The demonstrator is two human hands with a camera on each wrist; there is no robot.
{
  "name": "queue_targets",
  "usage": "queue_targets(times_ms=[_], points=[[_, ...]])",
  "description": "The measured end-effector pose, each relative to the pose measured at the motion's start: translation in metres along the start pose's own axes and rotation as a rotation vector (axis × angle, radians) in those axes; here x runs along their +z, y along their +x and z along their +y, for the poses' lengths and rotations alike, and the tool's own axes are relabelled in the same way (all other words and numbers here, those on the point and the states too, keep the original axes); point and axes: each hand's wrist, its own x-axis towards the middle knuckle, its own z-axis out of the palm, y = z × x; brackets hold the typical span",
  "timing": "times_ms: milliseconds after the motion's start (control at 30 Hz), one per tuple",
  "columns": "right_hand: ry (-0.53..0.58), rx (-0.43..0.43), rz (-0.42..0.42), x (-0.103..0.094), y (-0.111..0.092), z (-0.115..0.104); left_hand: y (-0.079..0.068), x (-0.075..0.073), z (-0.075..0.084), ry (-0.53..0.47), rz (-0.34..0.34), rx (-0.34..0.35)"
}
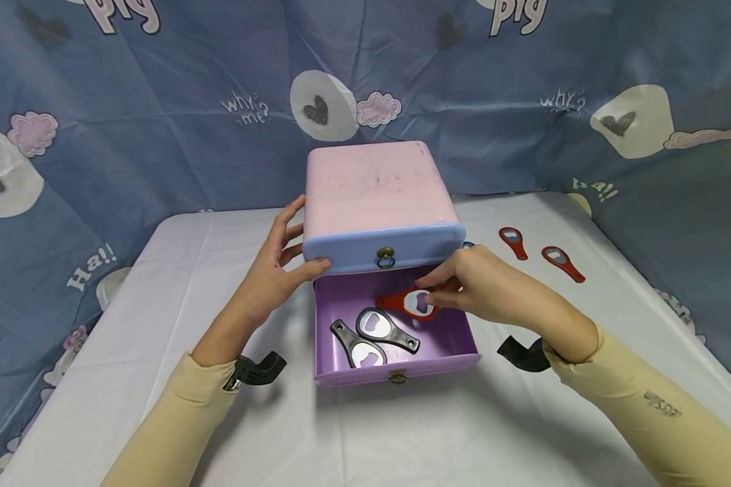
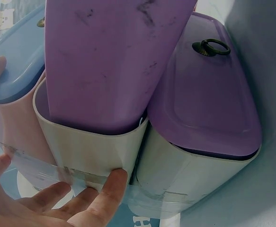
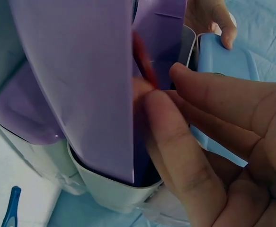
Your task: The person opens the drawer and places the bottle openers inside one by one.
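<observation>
Two grips are at the three-tier drawer cabinet (image 1: pixel 371 182): the right grip (image 1: pixel 493 287) pinches the round head of a red bottle opener (image 1: pixel 402 302) between thumb and fingertips, while the left grip (image 1: pixel 277 270) clasps nothing, its fingers spread against the cabinet's left side and its thumb resting on a corner of the blue drawer front (image 1: pixel 353 250). The held opener is inside the pulled-out purple drawer (image 1: pixel 445 335), towards the back right, its handle pointing left, away from the right grip. Nearer the drawer's front, two black bottle openers, one (image 1: pixel 396 333) beside the other (image 1: pixel 352 343), lie close together on the drawer floor. The drawer's right wall rises next to the right fingers, and the blue-fronted tier with its ring pull (image 1: pixel 386 261) stands just behind and above them. The left wrist view shows another purple drawer (image 2: pixel 213 104) below, pushed in. Out on the white table (image 1: pixel 268 439), right of the cabinet, lie a second red opener (image 1: pixel 520 248) and a third red opener (image 1: pixel 568 266); the right wrist view also catches a blue handle (image 3: pixel 12 208). Behind hangs a printed blue cloth (image 1: pixel 219 155).
</observation>
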Motion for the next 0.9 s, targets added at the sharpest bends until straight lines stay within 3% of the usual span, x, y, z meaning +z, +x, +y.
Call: queue_targets(times_ms=[167, 367, 500, 900], points=[[-0.042, -0.008, 0.014, 0.001, 0.0, 0.001, 0.002, 0.0, 0.001, 0.006, 0.002, 0.002], [-0.012, 0.06, 0.023, 0.0, -0.004, -0.001, 0.001, 0.001, 0.001, 0.014, 0.003, -0.006], [-0.004, 0.061, 0.034, -0.002, -0.007, -0.002, 0.0, 0.001, 0.001, 0.018, 0.006, -0.004], [0.097, -0.072, 0.042, 0.001, -0.036, -0.021, 0.0, 0.0, 0.0, 0.006, 0.004, -0.003]])
